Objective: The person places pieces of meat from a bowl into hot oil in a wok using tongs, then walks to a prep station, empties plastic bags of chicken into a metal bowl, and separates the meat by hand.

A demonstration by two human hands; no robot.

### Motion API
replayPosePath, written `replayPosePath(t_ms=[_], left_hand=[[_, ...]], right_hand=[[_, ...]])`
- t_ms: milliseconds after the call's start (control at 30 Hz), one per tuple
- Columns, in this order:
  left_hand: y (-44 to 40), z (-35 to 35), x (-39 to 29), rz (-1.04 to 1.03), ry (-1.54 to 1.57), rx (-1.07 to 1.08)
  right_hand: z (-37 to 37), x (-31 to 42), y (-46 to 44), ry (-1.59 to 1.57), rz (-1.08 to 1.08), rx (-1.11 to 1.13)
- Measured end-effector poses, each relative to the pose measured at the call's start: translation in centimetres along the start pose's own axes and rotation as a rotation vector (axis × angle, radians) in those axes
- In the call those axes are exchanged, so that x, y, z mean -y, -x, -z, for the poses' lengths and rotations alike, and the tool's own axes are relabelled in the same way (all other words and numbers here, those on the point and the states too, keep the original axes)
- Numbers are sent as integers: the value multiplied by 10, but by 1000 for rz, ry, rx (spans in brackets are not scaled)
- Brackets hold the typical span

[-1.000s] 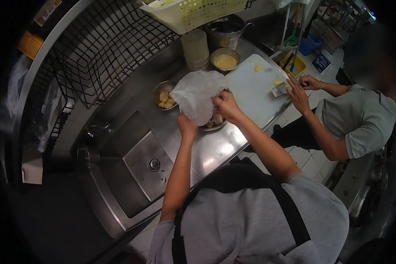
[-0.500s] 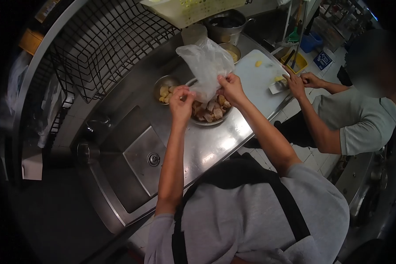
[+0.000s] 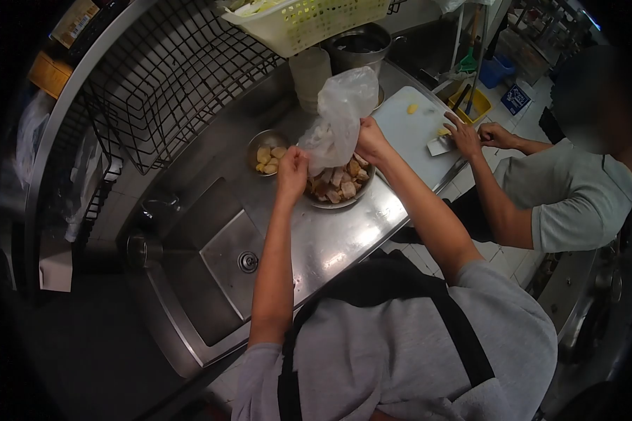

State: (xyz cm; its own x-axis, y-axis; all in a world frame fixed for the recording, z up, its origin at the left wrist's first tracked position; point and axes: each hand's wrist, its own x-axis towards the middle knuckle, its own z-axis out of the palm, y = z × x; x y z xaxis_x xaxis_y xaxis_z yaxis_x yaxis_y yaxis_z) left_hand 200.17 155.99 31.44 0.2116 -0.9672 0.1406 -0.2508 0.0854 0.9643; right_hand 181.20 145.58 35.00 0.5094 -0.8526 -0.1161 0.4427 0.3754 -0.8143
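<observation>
A thin translucent plastic bag (image 3: 340, 116) is stretched between my two hands, above a metal bowl (image 3: 333, 205) of chopped, pale brown chunks that look like meat (image 3: 344, 184). My left hand (image 3: 293, 170) pinches the bag's edge at the lower left. On the other side, my right hand (image 3: 372, 142) grips it, fingers closed. The bag hides the far part of the bowl. Left of my left hand, a smaller metal bowl (image 3: 254, 151) holds yellowish pieces (image 3: 268, 160).
A co-worker (image 3: 576, 182) at the right holds a cleaver (image 3: 441, 145) over a white cutting board (image 3: 414, 133). The sink (image 3: 218, 281) lies at left. A yellow basket (image 3: 309, 28), metal pot (image 3: 361, 45) and stacked containers (image 3: 309, 77) stand behind; a wire rack (image 3: 168, 84) hangs at upper left.
The bag has shifted right and bunched up, its top now leaning right. My left hand has moved slightly right and down, and more of the left bowl shows.
</observation>
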Motion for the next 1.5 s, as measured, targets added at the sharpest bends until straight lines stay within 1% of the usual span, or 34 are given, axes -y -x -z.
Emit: replayPosePath(t_ms=[67, 100, 133, 167, 200, 233, 267, 333, 367, 433, 467, 533, 567, 600, 633, 700, 767, 800, 833, 867, 900, 933, 1000, 1033, 1067, 1133, 1200, 1267, 1300, 1333, 1367, 1400, 1467, 1500], left_hand=[[-3, -3, 1, 4, -69, -38], [-4, -4, 0, 38, 130, -31], [-1, -6, 0, 79, 328, -24], [1, -5, -4, 82, 327, -26], [-3, -4, -10, 109, 584, -55], [-3, -4, -15, 143, 844, -84], [-2, -3, -2, 153, 846, -91], [-14, 2, 26, 40, 984, -95], [-16, 2, 19, 34, 982, -91], [-10, -1, 10, 112, 1145, -54], [-11, 0, 16, 113, 1145, -56], [-13, 2, 28, 126, 1219, 82], [-11, 0, 25, 127, 1220, 78], [-12, -2, 22, 182, 1182, 17], [-13, -4, 18, 237, 1142, -42], [-11, -5, 5, 205, 1107, -67], [-8, -6, -11, 173, 1074, -94], [-5, -6, -20, 140, 932, -44], [-2, -8, -26, 108, 791, 6], [0, -7, -16, 113, 796, 10], [0, -5, -1, 148, 681, 77], [-7, -8, 12, 172, 572, 160], [8, -18, -5, 193, 616, -20], [19, -19, -8, 242, 539, -136], [24, -17, 13, 213, 519, -262], [46, 2, 23, 252, 397, -235], [77, 14, 63, 432, 290, -371], [111, 18, 98, 570, 253, -417], [126, 15, 113, 568, 252, -417], [141, 6, 126, 410, 52, -354], [149, -5, 130, 252, -144, -288], [150, -20, 116, 254, -142, -290], [137, -45, 65, 35, -335, -191], [130, -49, 52, 36, -333, -195]], right_hand=[[-3, -6, -1, 184, 119, -57], [5, -12, -7, 186, 117, -57], [13, -19, -12, 342, 108, -66], [13, -20, -14, 497, 103, -70], [12, -17, -19, 498, 110, -63], [12, -16, -20, 395, 31, -54], [13, -19, -15, 289, -59, -49], [13, -17, -9, 319, -91, -46], [15, -15, -11, 349, -116, -41], [25, -25, -12, 411, -141, -25], [26, -27, -8, 319, -155, 45], [25, -31, -4, 230, -173, 119], [23, -32, -2, 248, -78, 224], [19, -32, -2, 264, 21, 327], [16, -30, -5, 262, 23, 326], [12, -23, -12, 414, 148, 173], [1, -7, -5, 400, 224, 195], [-6, -1, -2, 386, 298, 221], [-9, -4, 0, 387, 295, 218], [-11, -7, 2, 601, 324, 272], [-12, -9, 3, 819, 352, 319], [-13, -8, 0, 835, 359, 293], [1, -1, -7, 751, 273, 221], [12, 14, -1, 766, 278, 185], [17, 36, 4, 743, 322, 96], [35, 80, 9, 750, 453, -58], [69, 147, 17, 910, 594, -221], [108, 200, 14, 751, 624, -345], [121, 221, 15, 647, 698, -399], [142, 240, 12, 656, 722, -431], [147, 252, 16, 547, 684, -431], [151, 257, 21, 488, 612, -460], [158, 257, 21, 433, 538, -482], [167, 247, 18, 207, 474, -335]])
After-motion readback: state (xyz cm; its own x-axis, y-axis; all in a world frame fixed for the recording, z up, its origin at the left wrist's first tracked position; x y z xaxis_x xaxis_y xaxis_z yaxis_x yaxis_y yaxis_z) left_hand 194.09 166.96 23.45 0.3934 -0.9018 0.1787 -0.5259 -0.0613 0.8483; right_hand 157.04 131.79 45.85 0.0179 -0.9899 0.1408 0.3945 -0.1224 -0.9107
